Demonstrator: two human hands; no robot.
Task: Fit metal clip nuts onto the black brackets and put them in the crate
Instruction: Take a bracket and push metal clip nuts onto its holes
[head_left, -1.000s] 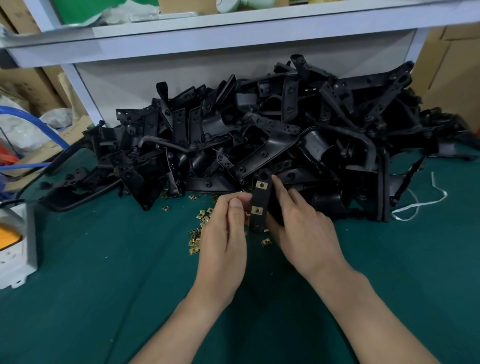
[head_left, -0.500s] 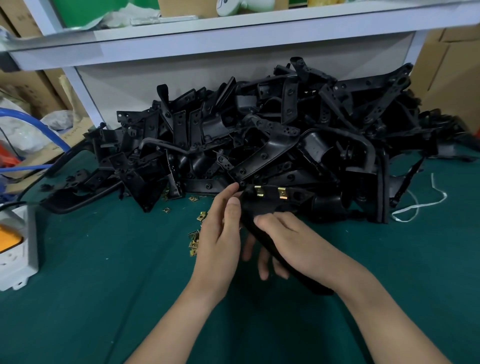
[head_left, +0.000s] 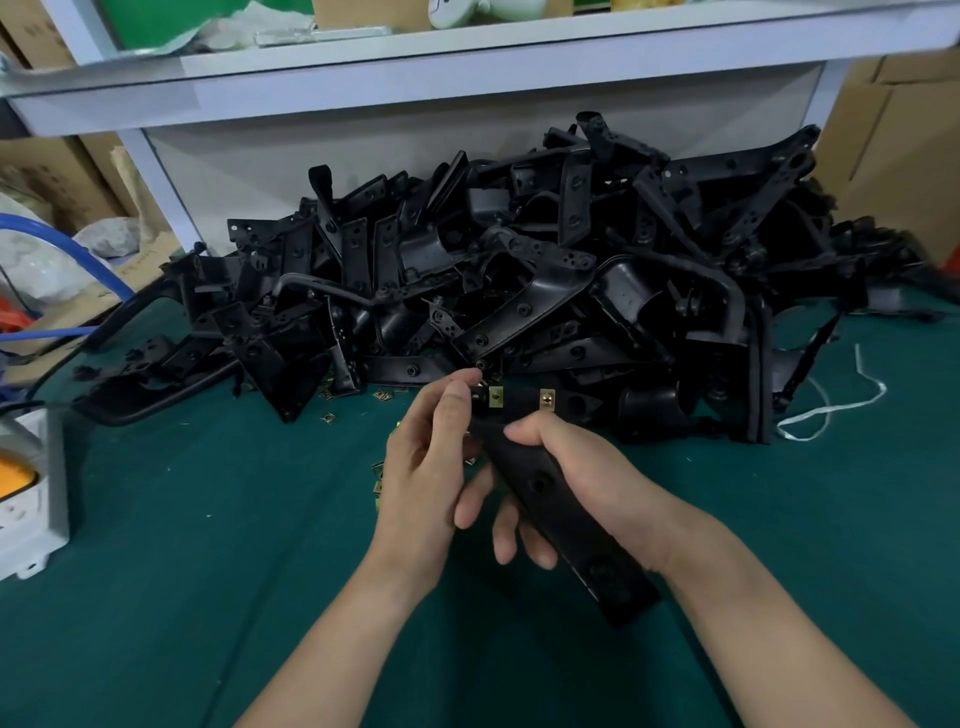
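Bracket check, mid-cycle. Black bracket (head_left: 558, 491) is held clear of the green counter (head_left: 208, 571), in front of the pile of brackets (head_left: 519, 270).

Right hand (head_left: 597, 483): fingers curled round the bracket's long arm, thumb on top. Left hand (head_left: 431, 462): thumb and forefinger pinch the short cross end of the same bracket, just beside the nearer nut. Cannot tell whether a further nut sits under those fingertips.

Two brass clip nuts (head_left: 546, 399) are seated on the cross end, side by side and apart from each other.

Change over the last second: the clipped end stood upright, nuts one above the other, with the right hand only at that end. The bracket has since been turned so the cross end lies level, and the right hand has moved down to wrap the long arm.

Reading: this looks like a turn-and-inspect, or a set-up for one more nut on the left tip. If both nuts are fully home, the piece is likely ready for the crate, which is not in view.

Loose clip nuts (head_left: 384, 395) lie scattered on the counter near the pile, within reach of the left hand.
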